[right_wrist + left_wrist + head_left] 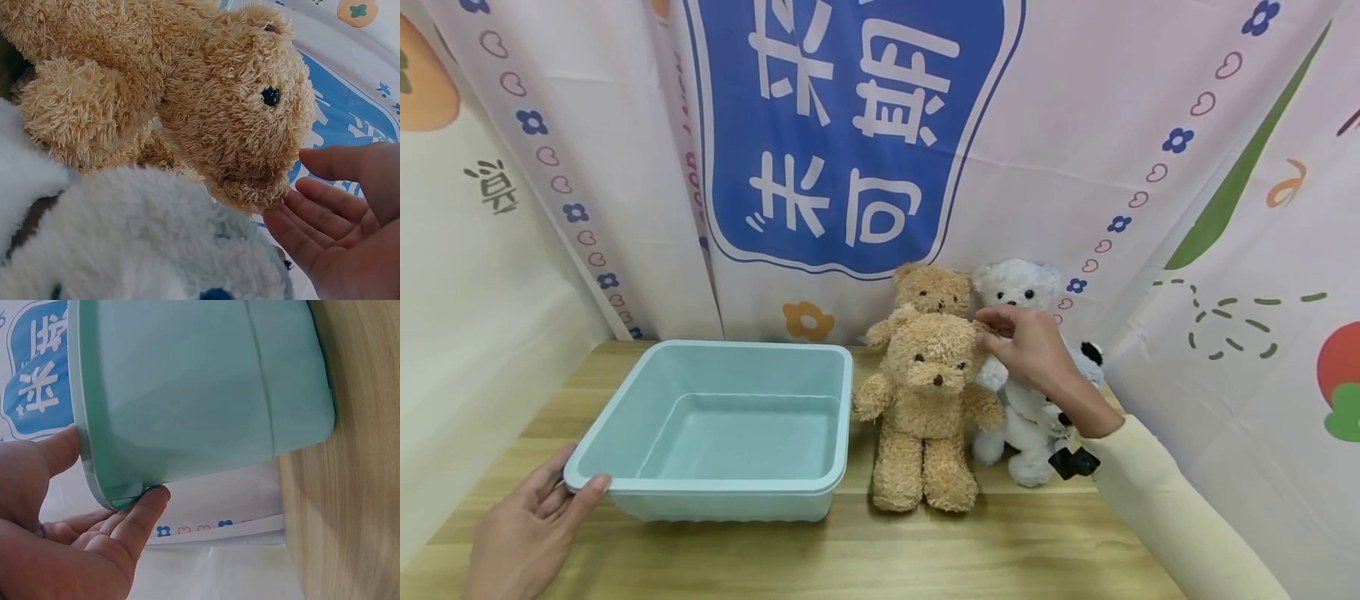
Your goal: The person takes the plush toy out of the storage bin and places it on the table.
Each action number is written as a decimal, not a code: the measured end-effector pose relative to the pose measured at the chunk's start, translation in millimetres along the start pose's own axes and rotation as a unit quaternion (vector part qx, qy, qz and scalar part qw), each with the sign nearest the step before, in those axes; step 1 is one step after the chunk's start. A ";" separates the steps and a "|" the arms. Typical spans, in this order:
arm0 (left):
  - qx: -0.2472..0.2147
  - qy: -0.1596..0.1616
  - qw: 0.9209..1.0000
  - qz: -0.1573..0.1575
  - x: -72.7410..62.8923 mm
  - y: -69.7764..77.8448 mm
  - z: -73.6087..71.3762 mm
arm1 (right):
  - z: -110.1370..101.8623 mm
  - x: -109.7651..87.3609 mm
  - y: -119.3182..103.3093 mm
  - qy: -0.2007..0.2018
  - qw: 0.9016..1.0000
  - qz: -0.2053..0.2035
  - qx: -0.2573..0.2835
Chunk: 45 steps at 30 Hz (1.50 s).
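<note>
My left hand (527,521) grips the near left corner of a light teal plastic bin (730,485), thumb on the rim and fingers below it. In the left wrist view that hand (87,519) holds the rim beside the bin's outer wall (187,394). The bin's inside is bare. My right hand (1026,346) is at the ear of the front tan teddy bear (925,408). Seen from the right wrist, the fingertips (275,215) touch or nearly touch the bear's ear (253,190), with the thumb apart from the fingers.
Another tan bear (932,287) sits behind the front one. A white bear (1015,279) stands to the right, partly behind my right hand, with a black-and-white plush (1088,360) beside it. All stand on a wooden table (865,550) against a printed cloth (1037,167).
</note>
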<state>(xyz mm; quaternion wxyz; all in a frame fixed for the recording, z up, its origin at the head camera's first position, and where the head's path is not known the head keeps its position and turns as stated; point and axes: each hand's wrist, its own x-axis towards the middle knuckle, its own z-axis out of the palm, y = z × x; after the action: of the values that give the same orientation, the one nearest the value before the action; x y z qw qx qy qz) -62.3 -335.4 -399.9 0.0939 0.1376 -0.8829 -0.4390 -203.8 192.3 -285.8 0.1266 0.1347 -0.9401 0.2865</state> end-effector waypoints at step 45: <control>0.167 0.023 0.886 0.431 -71.9 83.1 54.8 | 36.2 -106.2 -33.6 0.101 0.956 -0.183 -0.206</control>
<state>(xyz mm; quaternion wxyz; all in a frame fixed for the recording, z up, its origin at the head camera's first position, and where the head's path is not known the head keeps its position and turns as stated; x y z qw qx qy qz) -23.4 -223.0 -369.3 0.2698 -0.2332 -0.9130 -0.1980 -99.8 163.9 -331.4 0.2965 0.2456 -0.9202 0.0711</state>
